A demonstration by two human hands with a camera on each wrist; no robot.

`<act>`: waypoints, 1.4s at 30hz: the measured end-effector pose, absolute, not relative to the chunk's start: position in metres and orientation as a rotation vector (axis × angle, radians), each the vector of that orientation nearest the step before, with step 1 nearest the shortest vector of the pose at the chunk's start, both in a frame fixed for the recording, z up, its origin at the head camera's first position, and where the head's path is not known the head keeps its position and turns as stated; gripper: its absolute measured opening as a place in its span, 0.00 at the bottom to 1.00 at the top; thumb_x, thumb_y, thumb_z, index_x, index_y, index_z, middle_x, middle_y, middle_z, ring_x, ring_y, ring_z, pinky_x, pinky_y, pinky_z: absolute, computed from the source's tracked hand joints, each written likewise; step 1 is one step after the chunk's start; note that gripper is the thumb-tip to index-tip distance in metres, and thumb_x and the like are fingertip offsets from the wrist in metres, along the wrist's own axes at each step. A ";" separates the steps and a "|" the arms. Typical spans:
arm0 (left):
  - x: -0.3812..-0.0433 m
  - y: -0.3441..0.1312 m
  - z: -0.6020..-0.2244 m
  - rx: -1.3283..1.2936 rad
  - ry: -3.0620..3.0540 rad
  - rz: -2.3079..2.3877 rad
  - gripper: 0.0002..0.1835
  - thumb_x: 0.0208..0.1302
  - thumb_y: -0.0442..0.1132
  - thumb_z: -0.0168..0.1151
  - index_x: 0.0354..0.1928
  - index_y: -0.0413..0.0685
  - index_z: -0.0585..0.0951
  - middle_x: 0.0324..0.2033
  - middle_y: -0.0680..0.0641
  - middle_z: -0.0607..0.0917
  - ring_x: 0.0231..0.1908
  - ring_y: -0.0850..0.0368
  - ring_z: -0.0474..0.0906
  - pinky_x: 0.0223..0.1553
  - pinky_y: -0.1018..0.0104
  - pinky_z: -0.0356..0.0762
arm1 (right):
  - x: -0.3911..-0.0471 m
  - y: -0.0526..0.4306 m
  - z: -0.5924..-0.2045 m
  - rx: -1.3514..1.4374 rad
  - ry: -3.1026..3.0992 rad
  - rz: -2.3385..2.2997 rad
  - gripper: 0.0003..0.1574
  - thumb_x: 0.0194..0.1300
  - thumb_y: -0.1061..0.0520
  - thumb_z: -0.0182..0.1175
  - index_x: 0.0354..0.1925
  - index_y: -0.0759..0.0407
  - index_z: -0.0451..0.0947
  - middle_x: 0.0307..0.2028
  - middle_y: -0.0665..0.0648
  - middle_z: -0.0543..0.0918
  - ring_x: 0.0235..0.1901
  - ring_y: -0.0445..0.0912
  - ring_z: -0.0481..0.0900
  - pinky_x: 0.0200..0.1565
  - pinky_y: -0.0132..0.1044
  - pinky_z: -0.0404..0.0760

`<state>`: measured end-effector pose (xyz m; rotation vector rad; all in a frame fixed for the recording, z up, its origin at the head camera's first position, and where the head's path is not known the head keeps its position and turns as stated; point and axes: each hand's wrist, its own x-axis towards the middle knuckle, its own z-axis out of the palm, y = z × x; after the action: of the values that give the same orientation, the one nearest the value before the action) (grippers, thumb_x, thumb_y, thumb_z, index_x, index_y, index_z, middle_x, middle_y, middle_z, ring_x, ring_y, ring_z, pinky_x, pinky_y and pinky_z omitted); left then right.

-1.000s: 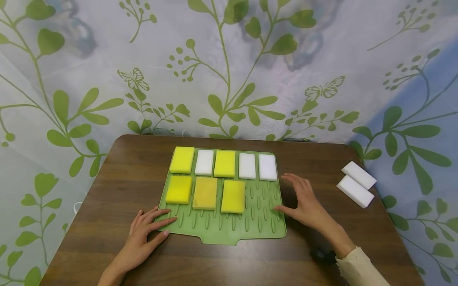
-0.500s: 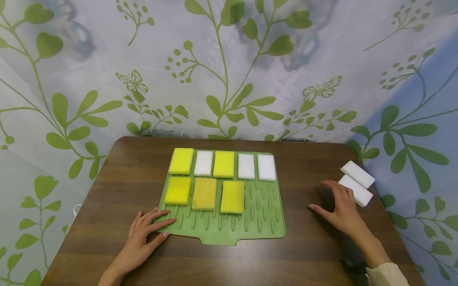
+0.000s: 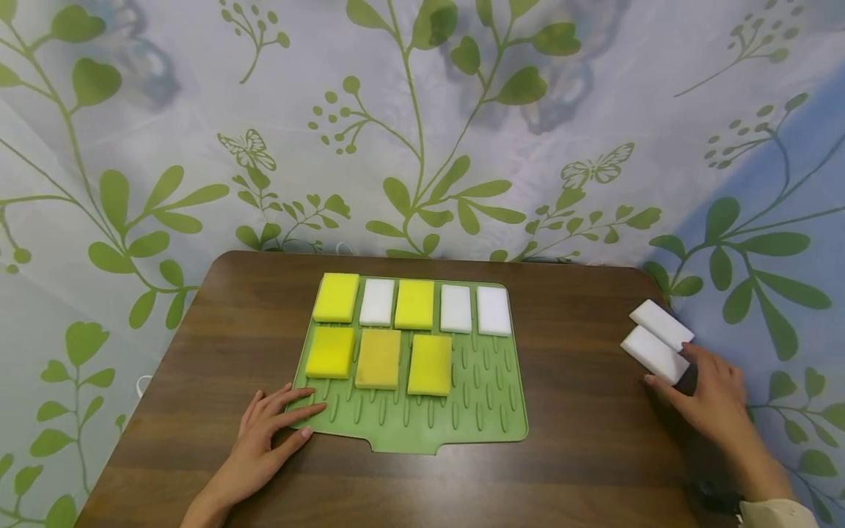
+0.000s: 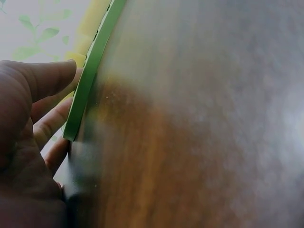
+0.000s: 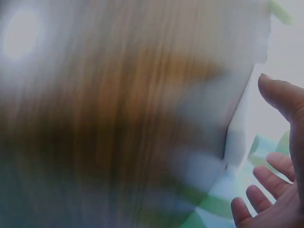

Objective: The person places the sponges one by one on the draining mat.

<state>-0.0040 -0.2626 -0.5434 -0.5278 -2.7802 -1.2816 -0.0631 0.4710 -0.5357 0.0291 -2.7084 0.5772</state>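
In the head view my left hand (image 3: pixel 260 440) rests at the front left corner of a green ridged mat (image 3: pixel 403 433), fingers extended over its edge; the mat's edge (image 4: pixel 90 76) shows beside those fingers in the left wrist view. Far to the right, my right hand (image 3: pixel 716 396) is at the near end of a white sponge (image 3: pixel 655 355), with thumb and forefinger spread on either side of it. Another white sponge (image 3: pixel 661 324) lies right behind that one. In the right wrist view the thumb and fingers of the right hand (image 5: pixel 280 175) stand apart.
On the mat, the back row has yellow sponges (image 3: pixel 337 297) and white sponges (image 3: pixel 455 308). The second row holds three yellowish sponges (image 3: pixel 378 359). The brown wooden table (image 3: pixel 581 308) meets a leaf-patterned curtain (image 3: pixel 422 110) at the back and right.
My right hand has moved from the mat's right edge across the table to the white sponges on the right. The left hand and the sponges stay in place.
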 end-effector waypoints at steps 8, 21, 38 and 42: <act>-0.004 -0.263 -0.543 -0.522 -2.784 -1.260 0.23 0.73 0.37 0.70 0.67 0.62 0.86 0.73 0.46 0.78 0.82 0.52 0.54 0.81 0.30 0.28 | -0.057 0.489 -0.537 -0.040 -2.827 0.509 0.47 0.63 0.46 0.76 0.63 0.79 0.71 0.55 0.87 0.77 0.53 0.78 0.73 0.51 0.66 0.56; -0.004 -0.262 -0.545 -0.515 -2.788 -1.294 0.22 0.74 0.38 0.69 0.67 0.63 0.85 0.73 0.46 0.77 0.82 0.51 0.54 0.81 0.30 0.27 | -0.061 0.487 -0.541 0.040 -2.838 0.511 0.39 0.62 0.53 0.76 0.59 0.80 0.74 0.53 0.87 0.79 0.49 0.78 0.75 0.52 0.67 0.59; -0.004 -0.264 -0.544 -0.509 -2.778 -1.291 0.22 0.73 0.37 0.70 0.67 0.62 0.86 0.73 0.46 0.78 0.82 0.51 0.55 0.81 0.29 0.28 | -0.066 0.477 -0.544 0.148 -2.751 0.551 0.38 0.58 0.59 0.77 0.59 0.79 0.74 0.51 0.84 0.79 0.48 0.76 0.75 0.53 0.65 0.59; -0.004 -0.263 -0.545 -0.508 -2.786 -1.300 0.22 0.73 0.38 0.70 0.67 0.62 0.86 0.73 0.46 0.78 0.82 0.49 0.55 0.79 0.26 0.29 | -0.068 0.469 -0.540 0.207 -2.738 0.574 0.38 0.56 0.61 0.78 0.59 0.77 0.74 0.51 0.83 0.80 0.48 0.76 0.75 0.53 0.66 0.60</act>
<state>-0.0041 -0.2631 -0.5450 -0.5084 -2.7857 -1.2997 -0.0681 0.4685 -0.5403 0.2065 -2.7378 0.5737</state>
